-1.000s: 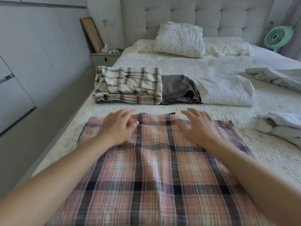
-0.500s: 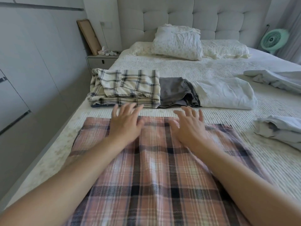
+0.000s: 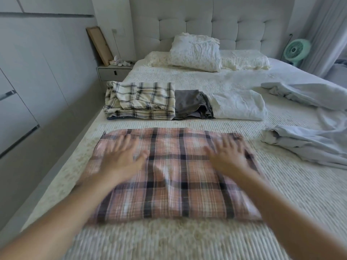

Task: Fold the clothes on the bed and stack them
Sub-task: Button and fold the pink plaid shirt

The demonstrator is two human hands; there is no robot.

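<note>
Both flat: left hand [image 3: 120, 158], right hand [image 3: 228, 156] on unlabelled pink plaid garment [image 3: 178, 177].

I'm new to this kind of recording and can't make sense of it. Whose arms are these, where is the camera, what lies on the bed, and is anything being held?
There is no machine here. A person wears a wide-angle camera on the head, so you look forward and down along their own arms. The left hand and right hand lie flat with spread fingers on a pink plaid garment, apparently smoothing it; both are blurred by motion. Nothing is gripped. Beyond it on the bed sit a folded cream plaid garment, a grey garment and a white garment in a row. Unfolded pale blue clothes lie to the right.
</note>
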